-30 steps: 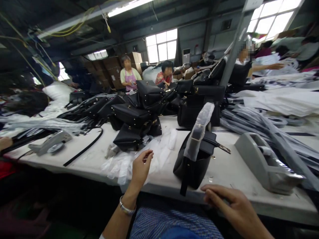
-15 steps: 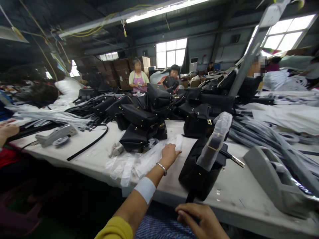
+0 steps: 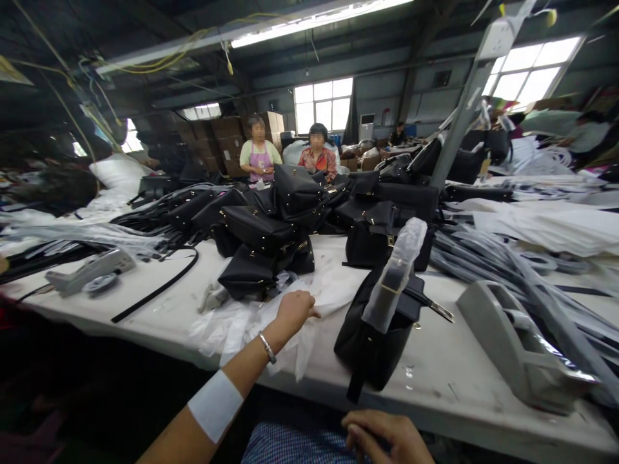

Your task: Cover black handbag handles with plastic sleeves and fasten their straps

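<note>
My left hand (image 3: 296,310) is closed on a thin white plastic sheet (image 3: 333,290), which spreads to the right of the fist and hangs in folds below it. More crumpled clear wrapping lies under my wrist. Low in the view, at the table's front edge, my right hand (image 3: 387,435) has its fingers curled together, and I see nothing in them. Just above it stands a black handbag (image 3: 360,345), its handle covered by a clear plastic wrap (image 3: 394,283). A black strap end hangs from the bag toward my right hand without touching it.
Black handbags (image 3: 256,225) are heaped along the middle of the table (image 3: 159,316). A grey tape dispenser (image 3: 522,351) stands at right, another (image 3: 91,270) at left. Bundled wrapped straps (image 3: 483,264) lie at right, near a metal post (image 3: 454,122). Two people face me across the heap.
My left hand has drawn back left and toward me, pulling the plastic sheet out of the pile. My right hand stays nearly in place. The whole view has shifted slightly.
</note>
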`<state>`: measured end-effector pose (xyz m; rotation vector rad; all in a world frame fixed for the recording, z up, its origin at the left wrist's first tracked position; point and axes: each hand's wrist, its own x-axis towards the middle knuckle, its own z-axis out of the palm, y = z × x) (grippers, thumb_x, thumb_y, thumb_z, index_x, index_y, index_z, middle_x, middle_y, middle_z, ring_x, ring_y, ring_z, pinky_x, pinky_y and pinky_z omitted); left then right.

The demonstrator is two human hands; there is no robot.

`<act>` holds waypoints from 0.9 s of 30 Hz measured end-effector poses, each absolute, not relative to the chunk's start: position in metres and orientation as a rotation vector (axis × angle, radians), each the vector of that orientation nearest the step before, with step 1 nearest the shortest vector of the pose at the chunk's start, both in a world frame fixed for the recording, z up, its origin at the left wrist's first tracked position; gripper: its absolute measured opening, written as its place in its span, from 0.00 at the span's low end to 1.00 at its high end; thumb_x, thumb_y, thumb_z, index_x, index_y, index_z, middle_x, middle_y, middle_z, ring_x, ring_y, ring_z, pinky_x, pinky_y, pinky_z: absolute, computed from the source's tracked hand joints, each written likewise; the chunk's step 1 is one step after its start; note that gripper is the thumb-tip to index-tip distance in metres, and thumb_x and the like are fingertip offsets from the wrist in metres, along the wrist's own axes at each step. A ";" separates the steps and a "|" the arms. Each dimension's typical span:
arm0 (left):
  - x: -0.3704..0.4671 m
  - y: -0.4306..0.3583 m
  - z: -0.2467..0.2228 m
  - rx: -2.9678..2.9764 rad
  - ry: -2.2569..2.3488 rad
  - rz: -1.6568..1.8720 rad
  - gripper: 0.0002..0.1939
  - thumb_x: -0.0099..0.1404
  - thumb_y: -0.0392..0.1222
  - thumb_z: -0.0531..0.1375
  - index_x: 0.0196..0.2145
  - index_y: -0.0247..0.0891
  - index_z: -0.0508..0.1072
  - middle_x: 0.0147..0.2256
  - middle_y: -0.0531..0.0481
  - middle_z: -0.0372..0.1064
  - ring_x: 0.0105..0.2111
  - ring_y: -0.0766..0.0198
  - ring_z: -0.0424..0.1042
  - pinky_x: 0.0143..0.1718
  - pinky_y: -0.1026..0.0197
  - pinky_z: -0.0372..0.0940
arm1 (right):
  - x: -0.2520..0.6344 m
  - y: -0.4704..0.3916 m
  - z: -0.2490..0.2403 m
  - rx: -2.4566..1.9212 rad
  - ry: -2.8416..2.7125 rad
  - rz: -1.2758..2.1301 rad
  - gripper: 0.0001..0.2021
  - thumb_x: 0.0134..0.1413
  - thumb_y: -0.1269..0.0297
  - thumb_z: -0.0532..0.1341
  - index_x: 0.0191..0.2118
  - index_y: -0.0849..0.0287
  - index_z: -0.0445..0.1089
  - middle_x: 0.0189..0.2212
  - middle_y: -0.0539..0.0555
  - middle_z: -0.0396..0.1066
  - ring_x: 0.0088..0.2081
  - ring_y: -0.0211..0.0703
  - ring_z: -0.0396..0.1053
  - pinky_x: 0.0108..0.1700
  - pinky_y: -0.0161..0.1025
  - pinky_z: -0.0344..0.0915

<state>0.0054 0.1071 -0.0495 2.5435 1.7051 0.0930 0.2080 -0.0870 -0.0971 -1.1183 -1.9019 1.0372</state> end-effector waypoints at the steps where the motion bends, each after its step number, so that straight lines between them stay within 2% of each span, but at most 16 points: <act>1: 0.000 0.107 -0.048 2.544 1.695 0.108 0.13 0.62 0.50 0.66 0.30 0.36 0.79 0.36 0.41 0.77 0.41 0.52 0.75 0.40 0.59 0.64 | 0.206 -0.085 -0.097 -1.111 -1.892 1.052 0.16 0.66 0.54 0.55 0.38 0.54 0.78 0.27 0.52 0.79 0.28 0.44 0.77 0.34 0.32 0.71; 4: -0.014 0.107 -0.042 2.531 1.699 0.197 0.10 0.69 0.45 0.60 0.35 0.41 0.80 0.39 0.46 0.78 0.41 0.56 0.75 0.39 0.62 0.63 | 0.200 -0.081 -0.096 -1.087 -1.845 1.098 0.17 0.66 0.53 0.55 0.37 0.55 0.78 0.27 0.52 0.79 0.27 0.43 0.76 0.34 0.32 0.70; 7: -0.023 0.106 -0.038 2.490 1.766 0.318 0.08 0.69 0.41 0.60 0.37 0.42 0.80 0.41 0.47 0.78 0.41 0.57 0.75 0.40 0.61 0.63 | 0.193 -0.077 -0.093 -1.078 -1.800 1.162 0.18 0.66 0.53 0.55 0.38 0.56 0.79 0.27 0.53 0.79 0.27 0.42 0.75 0.33 0.33 0.70; 11: -0.029 0.099 -0.042 2.446 1.827 0.452 0.04 0.62 0.42 0.67 0.32 0.40 0.79 0.37 0.47 0.77 0.41 0.57 0.74 0.41 0.61 0.63 | 0.183 -0.073 -0.089 -1.102 -1.760 1.232 0.18 0.65 0.53 0.56 0.37 0.57 0.79 0.27 0.53 0.78 0.29 0.43 0.74 0.34 0.34 0.69; 15: -0.038 0.095 -0.049 2.423 1.749 0.504 0.12 0.55 0.49 0.72 0.29 0.39 0.77 0.33 0.49 0.76 0.36 0.58 0.74 0.36 0.63 0.62 | 0.171 -0.068 -0.087 -1.099 -1.712 1.304 0.18 0.64 0.52 0.57 0.36 0.58 0.80 0.27 0.53 0.78 0.29 0.43 0.74 0.34 0.34 0.68; 18: -0.048 0.099 -0.051 2.385 1.693 0.579 0.13 0.59 0.50 0.68 0.28 0.38 0.78 0.30 0.50 0.76 0.30 0.60 0.74 0.32 0.63 0.62 | 0.164 -0.065 -0.085 -1.113 -1.657 1.359 0.20 0.63 0.49 0.58 0.34 0.59 0.80 0.26 0.54 0.78 0.28 0.43 0.74 0.32 0.34 0.69; 22: -0.062 0.104 -0.048 2.362 1.635 0.747 0.07 0.67 0.41 0.62 0.34 0.39 0.80 0.36 0.48 0.79 0.37 0.60 0.76 0.40 0.63 0.66 | 0.158 -0.061 -0.080 -1.125 -1.584 1.390 0.21 0.62 0.47 0.58 0.35 0.59 0.80 0.27 0.55 0.78 0.28 0.44 0.75 0.32 0.35 0.70; 27: -0.072 0.101 -0.035 2.395 1.594 0.970 0.10 0.68 0.33 0.58 0.39 0.40 0.80 0.44 0.48 0.79 0.46 0.58 0.75 0.53 0.57 0.65 | 0.154 -0.050 -0.069 -1.157 -1.604 1.168 0.15 0.63 0.55 0.59 0.44 0.57 0.78 0.32 0.55 0.79 0.32 0.46 0.76 0.39 0.38 0.72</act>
